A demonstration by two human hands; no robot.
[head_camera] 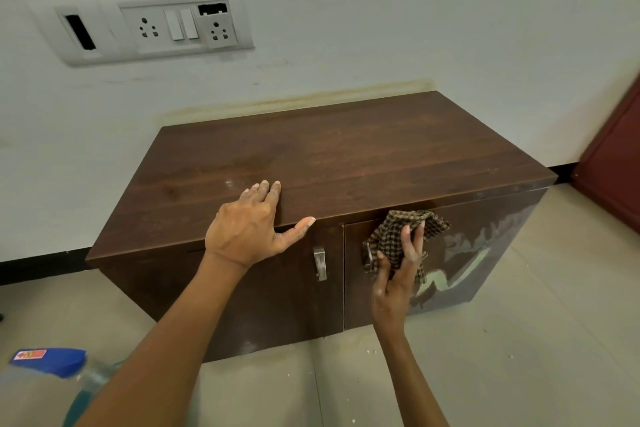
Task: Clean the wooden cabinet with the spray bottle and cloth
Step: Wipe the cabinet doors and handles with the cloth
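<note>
A low dark wooden cabinet [346,156] with two front doors stands against the white wall. My left hand [252,225] rests flat on the front edge of its top, fingers straight and thumb spread along the edge. My right hand [398,270] holds a brown checked cloth [398,232] against the upper part of the right door, covering most of that door's handle. The left door's metal handle [320,263] is in plain view. The spray bottle [52,378], clear with a blue head and bluish liquid, stands on the floor at the lower left, partly behind my left forearm.
A switch and socket panel [152,28] is on the wall above left. A dark red door [613,163] is at the right edge. The tiled floor [519,340] carries small white crumbs. The right door shows pale smears and reflections.
</note>
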